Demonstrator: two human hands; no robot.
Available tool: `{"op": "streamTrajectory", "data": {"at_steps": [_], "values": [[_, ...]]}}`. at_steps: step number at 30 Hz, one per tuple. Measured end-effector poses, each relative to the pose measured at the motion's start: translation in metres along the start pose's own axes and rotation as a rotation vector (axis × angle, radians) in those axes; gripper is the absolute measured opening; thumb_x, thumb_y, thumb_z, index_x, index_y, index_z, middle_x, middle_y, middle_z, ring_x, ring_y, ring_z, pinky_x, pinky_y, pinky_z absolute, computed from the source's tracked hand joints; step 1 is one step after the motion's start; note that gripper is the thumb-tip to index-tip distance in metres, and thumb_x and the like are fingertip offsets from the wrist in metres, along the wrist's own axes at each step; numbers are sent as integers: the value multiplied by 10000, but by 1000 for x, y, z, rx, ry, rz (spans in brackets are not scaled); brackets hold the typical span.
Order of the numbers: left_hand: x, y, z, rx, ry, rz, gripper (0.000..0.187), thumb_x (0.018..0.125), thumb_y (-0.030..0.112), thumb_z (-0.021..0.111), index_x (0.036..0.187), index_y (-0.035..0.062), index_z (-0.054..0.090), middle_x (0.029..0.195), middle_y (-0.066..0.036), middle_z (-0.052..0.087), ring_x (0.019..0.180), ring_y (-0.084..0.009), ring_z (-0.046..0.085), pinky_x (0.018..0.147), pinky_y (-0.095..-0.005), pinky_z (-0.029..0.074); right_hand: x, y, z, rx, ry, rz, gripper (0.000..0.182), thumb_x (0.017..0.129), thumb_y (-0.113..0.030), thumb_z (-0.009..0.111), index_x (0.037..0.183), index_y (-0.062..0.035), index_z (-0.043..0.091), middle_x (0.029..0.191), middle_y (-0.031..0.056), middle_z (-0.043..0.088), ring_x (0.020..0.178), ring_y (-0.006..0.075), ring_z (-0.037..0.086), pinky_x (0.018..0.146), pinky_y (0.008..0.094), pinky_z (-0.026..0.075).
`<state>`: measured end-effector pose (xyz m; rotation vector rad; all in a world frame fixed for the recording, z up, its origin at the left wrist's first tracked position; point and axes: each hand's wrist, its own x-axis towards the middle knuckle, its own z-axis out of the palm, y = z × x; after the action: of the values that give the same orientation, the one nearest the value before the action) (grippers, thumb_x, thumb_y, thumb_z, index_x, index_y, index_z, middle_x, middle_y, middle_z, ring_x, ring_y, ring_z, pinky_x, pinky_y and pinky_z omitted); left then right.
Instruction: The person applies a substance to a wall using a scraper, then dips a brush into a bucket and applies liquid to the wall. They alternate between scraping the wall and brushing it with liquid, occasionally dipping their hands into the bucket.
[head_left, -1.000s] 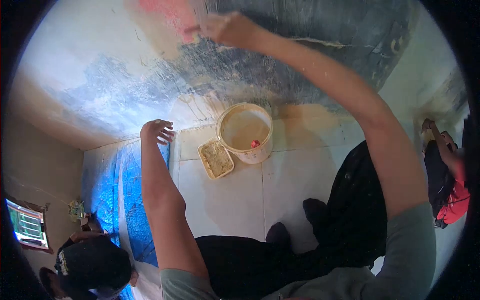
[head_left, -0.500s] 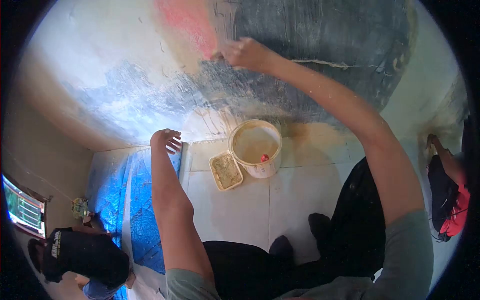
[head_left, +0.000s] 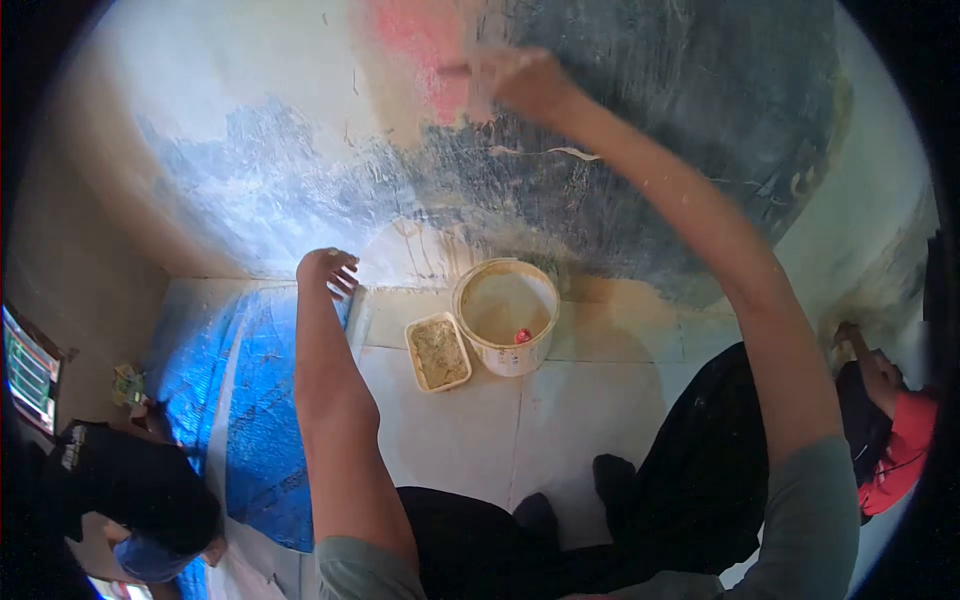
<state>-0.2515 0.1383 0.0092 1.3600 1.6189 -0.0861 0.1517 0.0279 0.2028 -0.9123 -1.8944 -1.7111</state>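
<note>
Before me is a painted wall (head_left: 300, 180), dark grey on the right, with a pink patch (head_left: 415, 40) and a scuffed, pale left part. My right hand (head_left: 525, 80) is up at the wall, just right of the pink patch. Motion blurs it; its fingers are closed round something thin and dark that I cannot make out. Lower down, my left hand (head_left: 328, 268) hangs in the air with loose fingers apart, holding nothing. A round white bucket (head_left: 505, 362) of cloudy liquid, with a small red object (head_left: 522, 336) inside, stands by the wall beside a shallow rectangular tub (head_left: 440, 355) with beige residue.
A blue tarp (head_left: 265, 440) covers the floor on the left. A person in a black shirt (head_left: 125, 490) crouches beyond it, and a person in red (head_left: 900, 440) is at the right edge. My feet (head_left: 575, 500) are on pale floor tiles (head_left: 440, 440).
My right hand has moved up along the wall, beside the pink patch. My left hand stays about where it was, fingers apart. The view has shifted slightly.
</note>
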Motion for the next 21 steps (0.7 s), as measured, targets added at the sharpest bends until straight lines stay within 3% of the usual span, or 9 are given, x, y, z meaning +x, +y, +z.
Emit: {"op": "streamTrajectory", "data": {"at_steps": [4,6,8,11,13,16,18,20,21], "values": [[9,17,16,47,-56,22,438,936,362,467,1249,55,463,1068,-146,647,892,-299,666,742,-480,522,28,34,-9,-202,43,168,445,782,-124,580,1214,-230,591,831,-7,592,716,162,628,488,267,529],[24,19,18,59,-91,49,451,938,359,467,1269,53,448,1084,-151,643,878,-301,672,740,-493,520,10,11,-13,-144,-13,185,303,782,-120,535,1074,-110,615,746,15,572,668,142,608,450,273,499],[28,30,18,89,-99,31,446,933,360,478,1252,49,456,1055,-148,652,854,-298,678,730,-497,526,-34,-34,-4,131,-44,-9,348,770,-103,577,1109,-161,632,865,20,593,712,153,605,472,266,506],[19,43,14,78,-65,82,442,924,369,494,1223,44,471,1009,-138,666,835,-295,683,716,-488,536,-47,-53,6,104,-95,-230,216,780,-118,578,990,-119,632,847,26,596,732,149,605,469,270,494],[9,49,19,-5,-45,155,441,915,384,500,1203,50,485,996,-123,670,828,-290,682,708,-467,539,-20,-28,3,30,-71,-175,136,789,-152,585,912,-100,610,796,28,598,740,155,611,474,277,497],[12,41,24,-28,-60,215,431,918,372,486,1213,58,484,1021,-139,666,810,-293,681,704,-465,538,36,33,-12,-124,-6,110,121,804,-205,598,882,-113,602,788,37,584,712,167,614,463,292,497],[29,35,23,61,-67,74,433,928,362,471,1232,54,472,1050,-164,654,815,-309,682,708,-480,536,63,59,-29,-202,86,176,122,806,-210,596,886,-119,600,784,38,577,675,176,611,449,297,490],[41,32,19,107,-69,2,425,933,351,460,1233,50,468,1067,-178,647,819,-319,682,710,-490,534,75,68,-49,-179,185,258,40,797,-68,595,804,-29,586,694,85,543,576,191,597,442,288,469],[43,31,18,111,-67,-9,417,935,345,456,1228,48,468,1071,-181,645,821,-321,683,711,-494,534,63,64,-35,-203,203,221,51,810,-126,581,839,-85,590,726,54,550,600,180,594,432,293,471]]}}
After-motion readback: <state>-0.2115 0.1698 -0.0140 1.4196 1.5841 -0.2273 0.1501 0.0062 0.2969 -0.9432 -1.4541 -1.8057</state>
